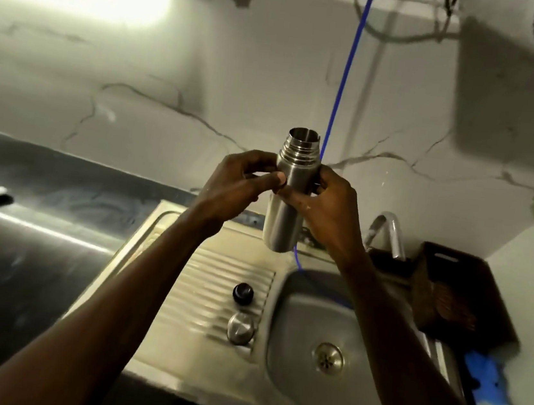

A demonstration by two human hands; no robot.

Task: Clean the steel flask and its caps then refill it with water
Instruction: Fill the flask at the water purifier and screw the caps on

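Note:
The steel flask (pixel 288 198) is upright in the air above the back of the sink, its threaded mouth open at the top. My left hand (pixel 239 183) grips its upper body from the left, thumb across the front. My right hand (pixel 323 199) holds it from the right, fingers curled round it. Two caps lie on the ribbed draining board below: a black inner cap (pixel 243 293) and a steel outer cap (pixel 241 327) nearer to me.
The sink basin (pixel 299 310) with its drain (pixel 328 359) lies below right. A tap (pixel 386 230) stands behind it. A blue hose (pixel 343 87) hangs down the wall. A dark crate (pixel 459 293) and blue cloth (pixel 485 384) are at right. A dark countertop (pixel 17 255) spreads left.

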